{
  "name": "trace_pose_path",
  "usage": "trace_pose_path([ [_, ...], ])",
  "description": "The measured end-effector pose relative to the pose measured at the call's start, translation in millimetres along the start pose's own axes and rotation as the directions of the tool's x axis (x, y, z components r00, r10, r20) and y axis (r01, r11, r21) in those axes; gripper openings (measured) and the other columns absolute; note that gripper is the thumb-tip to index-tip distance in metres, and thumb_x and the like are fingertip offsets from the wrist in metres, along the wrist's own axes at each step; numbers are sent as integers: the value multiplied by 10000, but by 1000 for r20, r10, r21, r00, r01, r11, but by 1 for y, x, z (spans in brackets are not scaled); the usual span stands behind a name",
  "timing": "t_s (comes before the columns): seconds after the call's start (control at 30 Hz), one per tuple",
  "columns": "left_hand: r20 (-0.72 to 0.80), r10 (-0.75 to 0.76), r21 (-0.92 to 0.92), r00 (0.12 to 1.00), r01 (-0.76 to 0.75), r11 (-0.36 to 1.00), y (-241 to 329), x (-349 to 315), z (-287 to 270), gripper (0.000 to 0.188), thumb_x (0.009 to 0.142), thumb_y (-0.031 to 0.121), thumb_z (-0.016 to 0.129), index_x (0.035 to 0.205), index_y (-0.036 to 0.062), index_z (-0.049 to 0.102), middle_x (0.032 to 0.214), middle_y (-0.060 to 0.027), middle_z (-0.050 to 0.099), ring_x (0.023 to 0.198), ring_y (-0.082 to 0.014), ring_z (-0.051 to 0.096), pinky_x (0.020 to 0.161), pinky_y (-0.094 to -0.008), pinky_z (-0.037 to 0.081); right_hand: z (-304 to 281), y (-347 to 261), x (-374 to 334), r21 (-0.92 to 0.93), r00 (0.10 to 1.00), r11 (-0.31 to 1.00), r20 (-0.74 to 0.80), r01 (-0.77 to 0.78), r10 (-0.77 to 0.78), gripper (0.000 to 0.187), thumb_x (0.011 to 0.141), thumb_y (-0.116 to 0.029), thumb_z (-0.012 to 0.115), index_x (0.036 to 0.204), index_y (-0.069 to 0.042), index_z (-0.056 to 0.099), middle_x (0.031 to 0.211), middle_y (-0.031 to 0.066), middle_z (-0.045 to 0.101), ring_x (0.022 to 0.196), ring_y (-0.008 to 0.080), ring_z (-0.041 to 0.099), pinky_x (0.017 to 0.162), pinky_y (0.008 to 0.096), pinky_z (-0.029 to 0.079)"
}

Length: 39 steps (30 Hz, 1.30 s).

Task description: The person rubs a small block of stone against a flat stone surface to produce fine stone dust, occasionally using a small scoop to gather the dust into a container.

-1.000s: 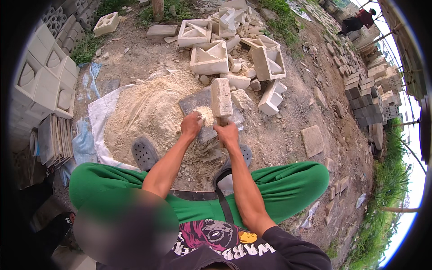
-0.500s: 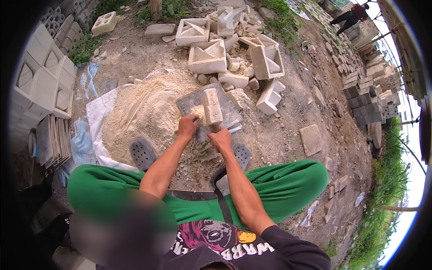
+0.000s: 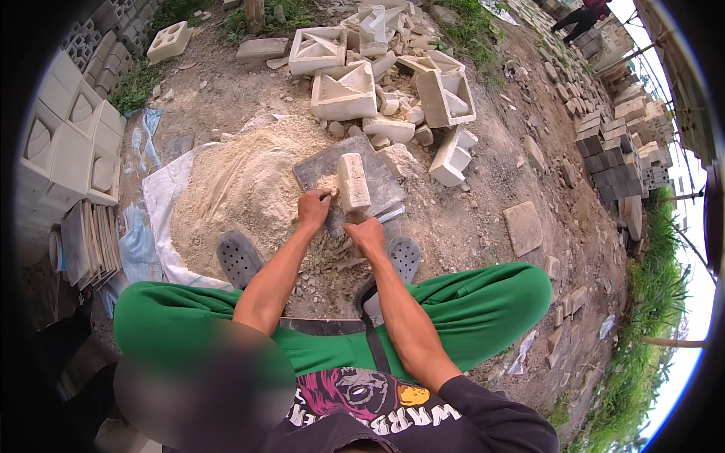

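My right hand (image 3: 365,234) is closed round the short handle of a mallet (image 3: 353,183), whose thick, dusty, pale block head points away from me over a dark flat slab (image 3: 387,176). To its left, my left hand (image 3: 313,209) rests at the slab's near left edge with fingers curled together. A small dark bit shows at its fingertips, too little to name. Crushed cream-coloured grit (image 3: 328,183) lies on the slab between hand and mallet. Left of the slab spreads a large heap of pale crushed powder (image 3: 226,181) on a white sack (image 3: 156,196).
Broken cream blocks (image 3: 345,92) are piled beyond the slab. Stacked moulded blocks (image 3: 72,128) and thin upright boards (image 3: 91,241) stand at the left. A flat stone (image 3: 522,228) lies at right, grey blocks (image 3: 606,162) farther off. A person (image 3: 581,21) stands far right.
Both hands and the mallet stay nearly in place over the slab. The whole view has shifted slightly, and the distant person sits nearer the top edge.
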State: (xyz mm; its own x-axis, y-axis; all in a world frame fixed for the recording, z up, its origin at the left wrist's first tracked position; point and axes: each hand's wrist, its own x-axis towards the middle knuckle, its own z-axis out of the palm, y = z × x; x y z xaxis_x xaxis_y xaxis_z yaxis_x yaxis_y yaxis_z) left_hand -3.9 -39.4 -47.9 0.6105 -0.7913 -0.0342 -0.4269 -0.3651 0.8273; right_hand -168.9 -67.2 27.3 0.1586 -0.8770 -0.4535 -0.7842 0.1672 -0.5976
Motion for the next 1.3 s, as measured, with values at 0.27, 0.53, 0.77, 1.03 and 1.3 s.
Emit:
trace_pose_path([
  [0.27, 29, -118, -90, 993, 121, 989, 18, 0, 0, 219, 822, 241, 727, 943, 66, 779, 903, -141, 754, 834, -248, 741, 767, -345, 568, -23, -31, 9, 135, 919, 946, -310, 296, -243, 381, 708, -295, 740, 845, 56, 685, 791, 279, 681, 791, 448, 683, 697, 477, 539],
  [0.53, 45, -220, -62, 974, 223, 973, 21, 6, -1, 240, 811, 218, 736, 987, 61, 781, 929, -119, 765, 853, -216, 741, 779, -327, 563, 12, 10, -2, 78, 999, 996, -4, -33, 34, 532, 668, -379, 743, 1026, 13, 712, 983, 277, 710, 993, 431, 675, 875, 461, 542],
  [0.77, -9, -211, -76, 977, 210, 975, 11, 3, 1, 231, 779, 254, 729, 944, 106, 794, 892, -122, 758, 809, -243, 741, 756, -344, 566, -16, -29, -2, 158, 953, 964, -251, 216, -172, 411, 695, -328, 739, 910, 19, 692, 836, 261, 701, 840, 433, 692, 753, 481, 544],
  [1.03, 76, -329, -66, 941, 334, 940, 11, 6, -3, 224, 788, 309, 765, 920, 132, 802, 858, -85, 761, 789, -221, 732, 730, -345, 552, 13, -6, -8, 107, 952, 969, -239, 222, -191, 400, 701, -320, 745, 849, 50, 709, 824, 276, 697, 835, 403, 711, 733, 455, 550],
  [1.3, 54, -337, -54, 940, 340, 939, 3, 7, -2, 234, 803, 341, 766, 933, 151, 804, 896, -77, 766, 809, -242, 734, 743, -359, 559, -18, -34, -11, 83, 965, 978, -195, 192, -174, 368, 698, -290, 737, 888, 23, 698, 857, 263, 703, 858, 425, 694, 749, 470, 543],
])
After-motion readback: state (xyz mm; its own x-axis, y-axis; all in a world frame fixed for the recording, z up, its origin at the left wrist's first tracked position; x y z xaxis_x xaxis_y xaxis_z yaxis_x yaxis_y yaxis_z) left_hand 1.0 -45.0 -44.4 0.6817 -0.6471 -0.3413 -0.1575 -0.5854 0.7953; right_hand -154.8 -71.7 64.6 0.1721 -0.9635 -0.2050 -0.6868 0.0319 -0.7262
